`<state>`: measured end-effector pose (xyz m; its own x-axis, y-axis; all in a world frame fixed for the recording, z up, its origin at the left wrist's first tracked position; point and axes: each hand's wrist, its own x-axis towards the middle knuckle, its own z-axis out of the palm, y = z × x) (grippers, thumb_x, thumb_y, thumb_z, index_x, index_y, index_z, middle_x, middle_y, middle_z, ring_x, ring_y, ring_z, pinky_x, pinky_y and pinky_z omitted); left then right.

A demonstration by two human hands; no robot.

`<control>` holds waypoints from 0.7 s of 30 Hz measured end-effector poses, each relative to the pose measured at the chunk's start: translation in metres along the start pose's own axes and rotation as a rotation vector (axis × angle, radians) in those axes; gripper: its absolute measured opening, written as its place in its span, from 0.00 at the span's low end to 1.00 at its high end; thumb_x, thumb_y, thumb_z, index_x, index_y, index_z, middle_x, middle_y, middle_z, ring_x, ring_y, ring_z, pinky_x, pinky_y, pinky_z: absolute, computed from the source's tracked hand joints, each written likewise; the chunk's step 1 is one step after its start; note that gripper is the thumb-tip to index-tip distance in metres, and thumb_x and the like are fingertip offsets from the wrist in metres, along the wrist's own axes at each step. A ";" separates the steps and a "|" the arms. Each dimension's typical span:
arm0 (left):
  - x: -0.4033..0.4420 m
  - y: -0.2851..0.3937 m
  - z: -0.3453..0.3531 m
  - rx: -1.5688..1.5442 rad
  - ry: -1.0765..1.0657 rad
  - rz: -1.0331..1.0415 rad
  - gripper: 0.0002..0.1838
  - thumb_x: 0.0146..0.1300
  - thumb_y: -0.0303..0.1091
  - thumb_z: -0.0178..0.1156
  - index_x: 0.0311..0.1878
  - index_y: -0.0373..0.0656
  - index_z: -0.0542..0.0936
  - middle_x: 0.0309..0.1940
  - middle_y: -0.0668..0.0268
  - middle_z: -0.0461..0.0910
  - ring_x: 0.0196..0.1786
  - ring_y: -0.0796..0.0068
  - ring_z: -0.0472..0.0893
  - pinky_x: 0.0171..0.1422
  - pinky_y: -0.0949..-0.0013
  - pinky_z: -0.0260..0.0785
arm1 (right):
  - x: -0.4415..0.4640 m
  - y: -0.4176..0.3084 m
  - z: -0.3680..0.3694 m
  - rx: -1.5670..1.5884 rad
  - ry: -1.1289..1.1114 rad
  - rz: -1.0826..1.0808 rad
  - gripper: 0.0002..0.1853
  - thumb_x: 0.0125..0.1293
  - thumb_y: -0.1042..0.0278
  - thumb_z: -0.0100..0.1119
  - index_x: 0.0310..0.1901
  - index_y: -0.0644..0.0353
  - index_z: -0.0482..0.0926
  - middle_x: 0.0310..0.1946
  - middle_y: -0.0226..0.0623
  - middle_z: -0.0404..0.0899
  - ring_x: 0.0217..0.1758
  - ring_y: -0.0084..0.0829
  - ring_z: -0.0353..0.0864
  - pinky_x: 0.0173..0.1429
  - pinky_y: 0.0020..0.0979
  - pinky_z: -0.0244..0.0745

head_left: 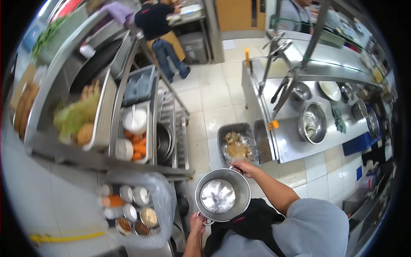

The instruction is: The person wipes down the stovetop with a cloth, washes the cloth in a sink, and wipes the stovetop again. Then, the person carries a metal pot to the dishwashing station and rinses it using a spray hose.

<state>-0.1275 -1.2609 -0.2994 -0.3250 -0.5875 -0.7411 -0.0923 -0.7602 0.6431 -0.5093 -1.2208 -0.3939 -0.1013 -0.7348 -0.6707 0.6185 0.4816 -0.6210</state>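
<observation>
A deep metal cooking pot is held in front of my body, its open top facing me. Light reflects off its bare inner bottom. My left hand is closed round the loop handle on the near left side. On the far right side, my right hand grips the opposite handle. Just past the pot, on the floor, stands a grey bin with food scraps and liquid in it.
On the left are a metal rack with vegetable crates and a tray of seasoning containers. A steel counter on the right bears a metal bowl and tongs hang above it. A co-worker stands at the back; another person is behind the counter.
</observation>
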 end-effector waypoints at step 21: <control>0.312 0.506 0.359 1.031 -0.697 0.676 0.27 0.64 0.53 0.62 0.54 0.38 0.79 0.46 0.59 0.82 0.51 0.71 0.78 0.57 0.67 0.69 | 0.006 -0.341 -0.009 0.789 0.433 -0.547 0.20 0.73 0.52 0.51 0.46 0.64 0.79 0.42 0.46 0.83 0.40 0.31 0.84 0.44 0.29 0.81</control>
<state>-0.6133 -1.7288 -0.1359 -0.9458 -0.2654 -0.1871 -0.2708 0.3269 0.9054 -0.7276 -1.3849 -0.1903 -0.6932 -0.4499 -0.5630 0.7207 -0.4262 -0.5468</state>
